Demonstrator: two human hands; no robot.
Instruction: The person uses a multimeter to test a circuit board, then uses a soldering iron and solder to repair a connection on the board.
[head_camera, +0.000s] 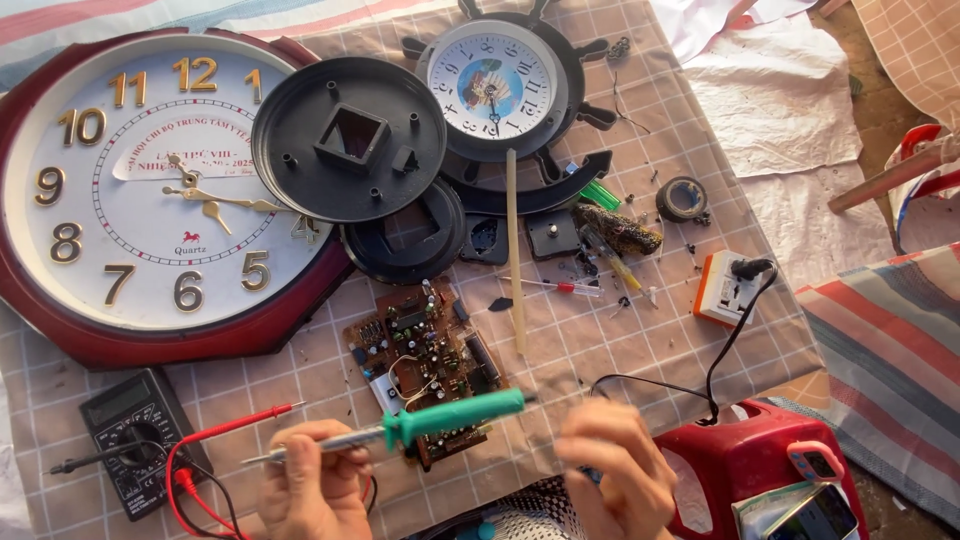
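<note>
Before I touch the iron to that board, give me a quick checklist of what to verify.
1. Grip on the green-handled soldering iron: ok, the left hand holds it by its metal shaft end, across the brown circuit board.
2. Right hand: cannot tell what its fingers hold; it is blurred.
3. Board support: ok, it lies flat on the checked cloth.
4. Red multimeter probe: not ok, it lies loose right beside the left hand.
5. Black power cord: ok, plugged into the white and orange socket block.
6. Iron tip position: cannot tell.
</note>
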